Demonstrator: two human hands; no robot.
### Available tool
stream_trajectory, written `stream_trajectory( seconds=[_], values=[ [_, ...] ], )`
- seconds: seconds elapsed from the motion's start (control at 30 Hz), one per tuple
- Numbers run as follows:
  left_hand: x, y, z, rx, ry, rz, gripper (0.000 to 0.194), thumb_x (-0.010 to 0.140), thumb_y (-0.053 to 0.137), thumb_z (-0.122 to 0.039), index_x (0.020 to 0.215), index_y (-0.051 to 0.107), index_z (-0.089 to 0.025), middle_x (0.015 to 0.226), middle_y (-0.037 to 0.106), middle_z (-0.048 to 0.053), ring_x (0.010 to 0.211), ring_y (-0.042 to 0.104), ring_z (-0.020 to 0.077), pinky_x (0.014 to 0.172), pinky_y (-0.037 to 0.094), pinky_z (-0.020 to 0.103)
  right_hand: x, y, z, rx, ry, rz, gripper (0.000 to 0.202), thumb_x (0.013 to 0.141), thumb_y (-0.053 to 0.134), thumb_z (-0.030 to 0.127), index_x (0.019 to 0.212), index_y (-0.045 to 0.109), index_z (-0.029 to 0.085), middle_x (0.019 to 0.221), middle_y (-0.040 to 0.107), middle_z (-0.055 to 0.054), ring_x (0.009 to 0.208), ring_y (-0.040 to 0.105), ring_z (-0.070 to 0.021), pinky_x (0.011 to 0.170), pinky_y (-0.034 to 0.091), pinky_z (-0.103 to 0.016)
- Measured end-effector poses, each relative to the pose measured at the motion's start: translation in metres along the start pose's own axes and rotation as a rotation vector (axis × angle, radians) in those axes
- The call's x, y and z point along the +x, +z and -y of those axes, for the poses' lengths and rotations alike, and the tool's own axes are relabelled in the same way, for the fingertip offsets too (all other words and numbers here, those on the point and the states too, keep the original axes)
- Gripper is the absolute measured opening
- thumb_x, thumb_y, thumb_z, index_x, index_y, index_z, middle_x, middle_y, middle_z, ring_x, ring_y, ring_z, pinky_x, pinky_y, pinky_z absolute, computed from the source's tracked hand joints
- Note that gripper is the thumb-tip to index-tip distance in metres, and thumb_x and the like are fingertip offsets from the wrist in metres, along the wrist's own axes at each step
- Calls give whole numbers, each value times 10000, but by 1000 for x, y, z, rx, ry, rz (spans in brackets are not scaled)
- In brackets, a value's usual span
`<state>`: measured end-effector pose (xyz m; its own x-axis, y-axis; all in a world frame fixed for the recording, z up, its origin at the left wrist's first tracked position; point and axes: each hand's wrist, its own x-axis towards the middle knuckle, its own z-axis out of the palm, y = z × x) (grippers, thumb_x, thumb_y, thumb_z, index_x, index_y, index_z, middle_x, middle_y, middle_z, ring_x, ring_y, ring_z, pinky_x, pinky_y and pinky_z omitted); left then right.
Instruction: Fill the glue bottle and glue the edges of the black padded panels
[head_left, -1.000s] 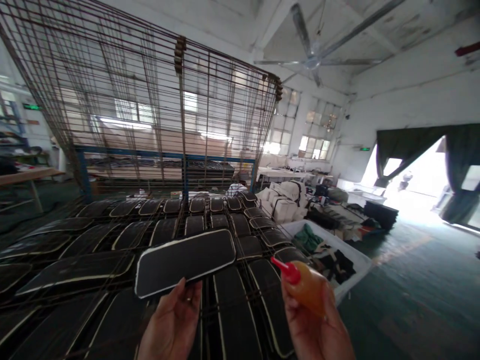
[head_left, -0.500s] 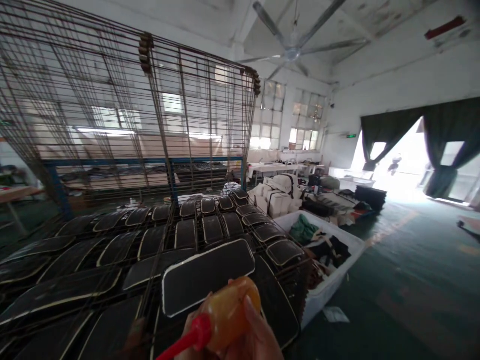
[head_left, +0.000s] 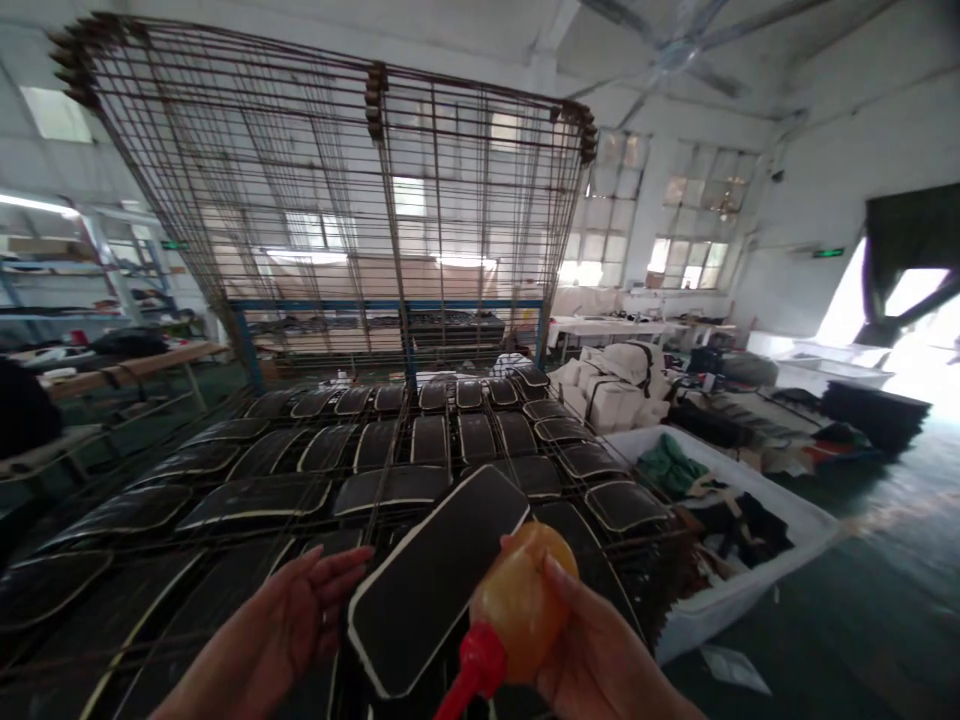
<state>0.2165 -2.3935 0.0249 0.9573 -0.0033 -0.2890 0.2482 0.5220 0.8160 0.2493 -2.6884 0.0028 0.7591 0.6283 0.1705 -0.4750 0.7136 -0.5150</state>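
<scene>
Currently, our right hand [head_left: 589,635] wraps around an amber bottle [head_left: 536,580], red nozzle [head_left: 480,660] angled downward, while our left hand [head_left: 292,605] is open, fingers extended just beside a pale-edged black panel [head_left: 435,580], contact unclear; it slants behind the bottle, over rows of similar pieces [head_left: 377,445].

The squeeze bottle [head_left: 534,585] looks like glossy, translucent amber plastic, its nozzle [head_left: 482,657] smooth red plastic. The nearest black panel [head_left: 439,580] is matt, with a rough, pale edge [head_left: 367,667]. Panels behind [head_left: 255,502] shine faintly. The wire rack [head_left: 376,100] is dull, rust-brown metal; the bin [head_left: 724,615], smooth white plastic.
</scene>
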Motion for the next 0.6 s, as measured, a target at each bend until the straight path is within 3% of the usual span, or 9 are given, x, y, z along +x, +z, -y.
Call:
stream_trajectory(
  seconds=[0.07,0.13,0.23,0.3,0.37,0.47,0.6],
  values=[
    [-4,13,-21,193,15,116,353,800,760,-309,1090,752,-108,1103,774,190,1009,741,331,854,619,381,1,-2,-1,-31,53,2,367,867,864,379,1113,746,133,1154,718,-146,1032,715,-225,909,558,-308],
    [-6,32,-30,380,26,134,351,757,797,-283,1069,760,-126,1023,792,176,925,762,324,762,628,358,3,-7,-4,-44,119,21,398,869,859,395,1128,742,117,1163,714,-151,1055,707,-234,943,544,-320],
    [-4,59,-29,577,14,142,295,680,755,-111,972,771,-148,903,808,133,814,777,315,665,621,337,6,-16,-13,-62,169,45,418,868,855,415,1149,737,128,1160,718,-138,1074,699,-247,982,522,-345],
    [-3,67,-25,640,15,148,307,641,683,-19,907,765,-149,851,808,113,791,781,307,661,618,326,3,-17,-16,-86,153,15,433,858,861,432,1139,740,127,1146,721,-145,1077,697,-271,996,515,-373],
    [-1,63,-21,620,45,149,318,627,660,20,870,757,-160,836,804,97,797,781,302,683,623,333,-2,-17,-12,-86,97,-51,452,838,874,443,1142,740,136,1178,708,-154,1104,683,-296,1012,509,-408],
    [1,41,-16,493,102,133,329,625,727,18,869,758,-201,866,800,85,891,769,322,785,630,388,-12,-15,9,-79,-42,-147,471,831,881,427,1188,721,164,1275,661,-169,1150,658,-311,1030,500,-452],
    [11,6,-3,288,125,23,529,464,855,12,889,748,-285,847,799,63,980,742,403,792,639,484,-18,-13,53,-209,-364,-306,482,784,917,383,1158,706,163,1222,687,-160,1086,682,-287,948,559,-416]
  ],
)
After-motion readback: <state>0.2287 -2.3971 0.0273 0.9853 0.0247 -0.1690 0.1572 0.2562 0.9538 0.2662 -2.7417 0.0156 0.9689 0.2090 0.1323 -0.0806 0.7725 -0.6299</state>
